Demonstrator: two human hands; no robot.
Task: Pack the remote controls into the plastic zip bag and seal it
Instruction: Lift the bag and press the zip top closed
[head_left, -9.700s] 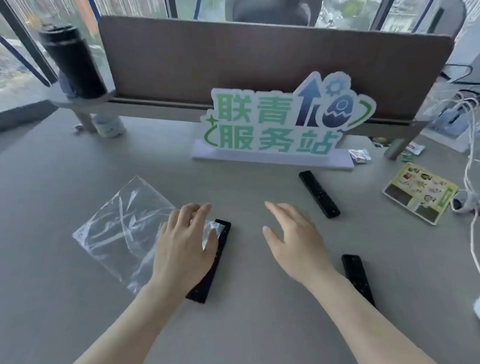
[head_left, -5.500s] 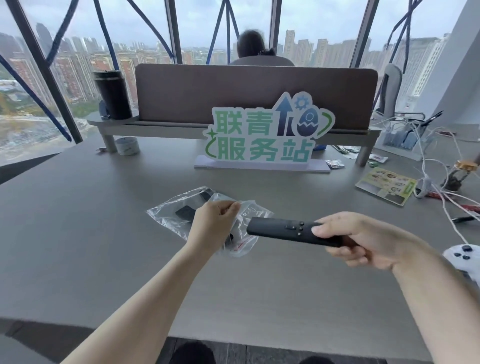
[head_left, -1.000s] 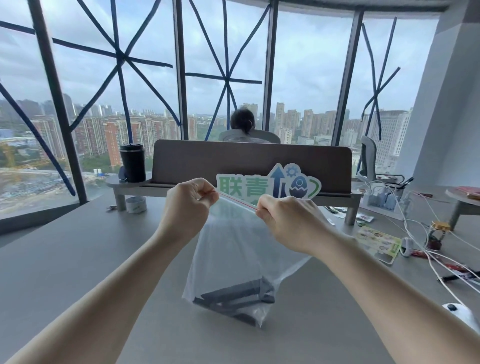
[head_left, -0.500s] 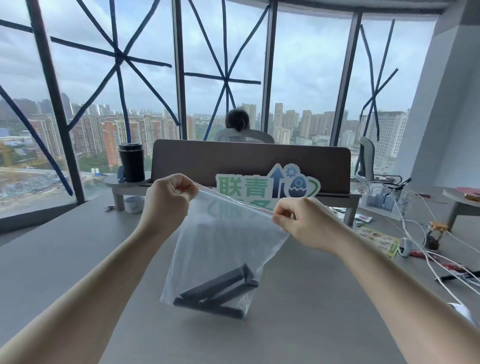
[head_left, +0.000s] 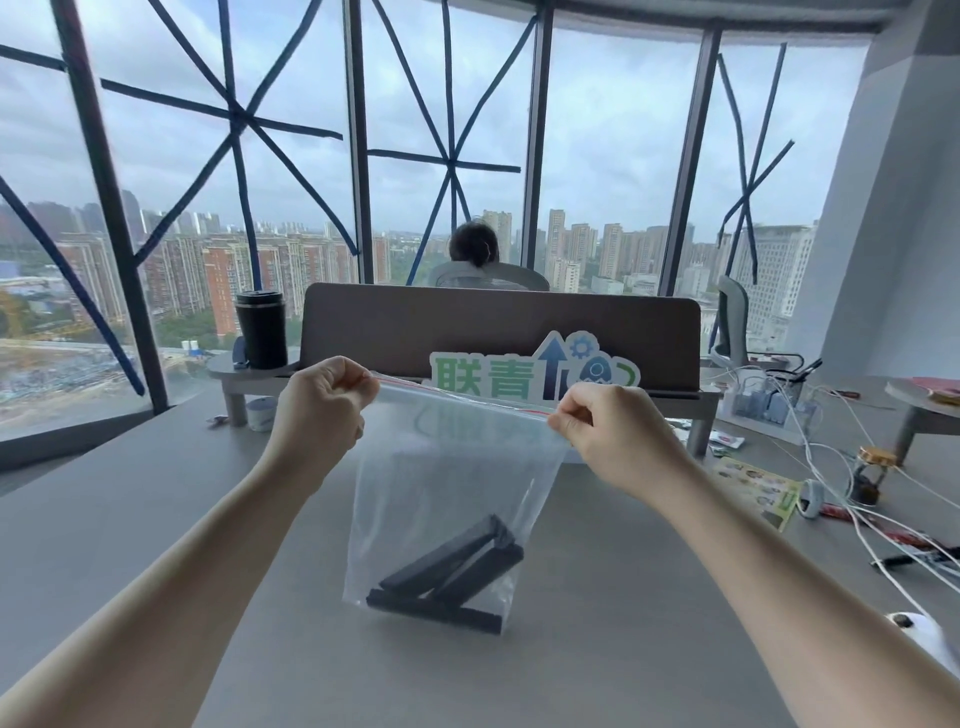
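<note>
A clear plastic zip bag hangs in the air above the grey table. Three black remote controls lie stacked at its bottom. My left hand pinches the left end of the red-lined zip strip. My right hand pinches the strip's right end. The strip is stretched straight between the two hands and slopes slightly down to the right.
A green-and-white sign stands behind the bag in front of a brown desk divider. A black tumbler sits on a shelf at left. Cables, a leaflet and a white controller lie at right. A person sits beyond the divider.
My right hand has slid rightward along the zip strip to its far end over the last second. The bag has swung slightly and hangs lower than a second ago.
</note>
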